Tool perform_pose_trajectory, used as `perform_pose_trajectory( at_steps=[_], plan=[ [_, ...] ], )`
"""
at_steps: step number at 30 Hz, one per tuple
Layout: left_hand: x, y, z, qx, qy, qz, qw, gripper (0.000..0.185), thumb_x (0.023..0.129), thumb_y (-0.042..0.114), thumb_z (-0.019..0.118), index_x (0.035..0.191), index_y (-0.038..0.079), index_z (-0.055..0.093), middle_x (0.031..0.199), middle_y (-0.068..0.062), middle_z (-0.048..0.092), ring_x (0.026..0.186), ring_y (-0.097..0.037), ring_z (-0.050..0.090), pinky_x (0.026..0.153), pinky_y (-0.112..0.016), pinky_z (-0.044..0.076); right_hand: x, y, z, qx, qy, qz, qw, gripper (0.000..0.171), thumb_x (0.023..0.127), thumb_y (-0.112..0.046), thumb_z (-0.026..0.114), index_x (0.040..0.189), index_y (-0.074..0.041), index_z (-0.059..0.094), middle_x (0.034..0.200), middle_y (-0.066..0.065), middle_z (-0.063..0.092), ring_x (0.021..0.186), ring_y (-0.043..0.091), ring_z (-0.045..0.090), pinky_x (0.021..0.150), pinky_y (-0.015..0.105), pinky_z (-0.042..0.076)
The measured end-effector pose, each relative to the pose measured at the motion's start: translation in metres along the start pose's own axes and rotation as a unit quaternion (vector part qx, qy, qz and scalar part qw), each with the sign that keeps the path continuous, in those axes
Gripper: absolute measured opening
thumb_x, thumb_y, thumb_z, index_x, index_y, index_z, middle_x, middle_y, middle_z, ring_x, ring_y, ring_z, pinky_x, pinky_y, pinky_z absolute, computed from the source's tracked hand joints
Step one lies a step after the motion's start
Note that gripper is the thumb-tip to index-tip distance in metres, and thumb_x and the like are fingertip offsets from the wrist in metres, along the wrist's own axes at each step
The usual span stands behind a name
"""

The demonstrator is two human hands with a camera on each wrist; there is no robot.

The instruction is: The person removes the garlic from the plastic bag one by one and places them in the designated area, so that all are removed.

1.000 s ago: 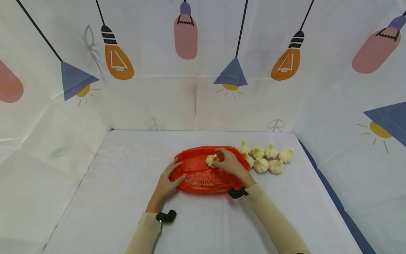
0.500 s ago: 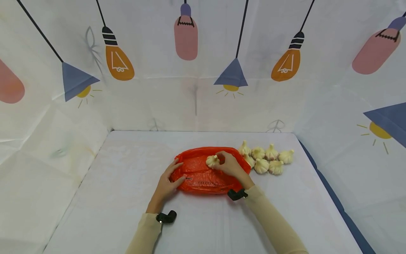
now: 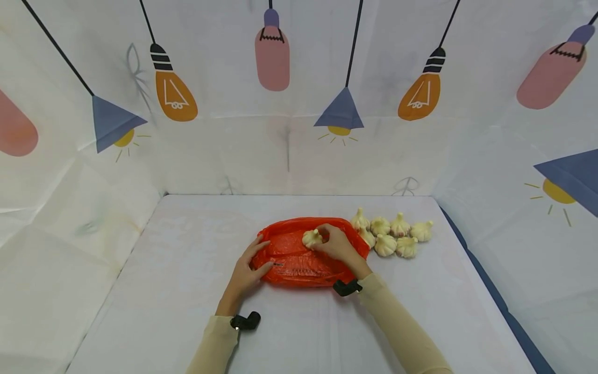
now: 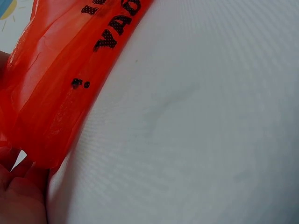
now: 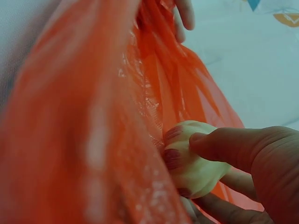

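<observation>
**Garlic bulb held at the mouth of the orange bag**

Garlic bulb (image 3: 311,238) is pinched in the right hand (image 3: 337,245) — thumb on top and curled fingertips (image 5: 172,156) against its side, as the right wrist view shows — and it is held over the upper middle of the orange plastic bag (image 3: 299,262), right against the crinkled film. The bag lies flat on the white table (image 3: 187,291), with black lettering seen along one edge in the left wrist view. Its left end is gripped by the left hand (image 3: 246,270): the thumb is laid over the film and the fingers are curled at the bag's edge, though how tightly they close cannot be told, since only a sliver of palm is caught by the left wrist camera.

Compared with a second ago, very little is altered. The bulb has been drawn a shade lower and nearer the bag's opening, the right fingers have been tucked in more closely round it, and the left hand has been kept in the same place on the bag's end. It is judged from this that the bulb is being worked into the bag rather than carried — it is not yet seen to be inside or released.

Just to the right of the bag, a cluster of seven loose garlic bulbs (image 3: 394,235) is left on the table, touching one another, the nearest just beside the bag's right end.
</observation>
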State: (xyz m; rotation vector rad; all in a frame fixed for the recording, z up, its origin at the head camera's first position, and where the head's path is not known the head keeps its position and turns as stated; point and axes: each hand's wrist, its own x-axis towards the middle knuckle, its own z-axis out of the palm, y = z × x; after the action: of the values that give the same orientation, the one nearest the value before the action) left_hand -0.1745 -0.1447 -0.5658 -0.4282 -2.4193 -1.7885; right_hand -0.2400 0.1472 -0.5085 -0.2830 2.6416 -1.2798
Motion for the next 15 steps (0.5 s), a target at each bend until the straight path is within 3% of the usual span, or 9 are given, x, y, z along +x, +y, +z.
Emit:
perform_pose_trajectory(
  at_steps=[8, 15],
  plan=[
    [-0.0008, -0.0003, 0.0004, 0.000, -0.005, -0.005, 1.0000, 0.056, 0.091, 0.019, 0.076, 0.144, 0.011, 0.058, 0.166, -0.014, 0.035, 0.155, -0.041, 0.027, 0.122, -0.065, 0.024, -0.0013, 0.0010, 0.0002, 0.007, 0.002, 0.006, 1.000, 0.049, 0.088, -0.022, 0.082, 0.127, 0.001, 0.061, 0.121, 0.016, 0.068, 0.108, 0.028, 0.067, 0.086, 0.040, 0.060],
    [-0.0005, -0.0014, 0.0010, -0.004, -0.002, -0.005, 1.0000, 0.057, 0.090, 0.015, 0.077, 0.144, 0.009, 0.059, 0.166, -0.014, 0.035, 0.155, -0.039, 0.027, 0.123, -0.065, 0.022, -0.0013, -0.0003, 0.0006, 0.008, 0.005, 0.007, 1.000, 0.049, 0.089, -0.021, 0.081, 0.128, 0.000, 0.060, 0.123, 0.016, 0.067, 0.110, 0.029, 0.065, 0.090, 0.041, 0.059]
  ],
)
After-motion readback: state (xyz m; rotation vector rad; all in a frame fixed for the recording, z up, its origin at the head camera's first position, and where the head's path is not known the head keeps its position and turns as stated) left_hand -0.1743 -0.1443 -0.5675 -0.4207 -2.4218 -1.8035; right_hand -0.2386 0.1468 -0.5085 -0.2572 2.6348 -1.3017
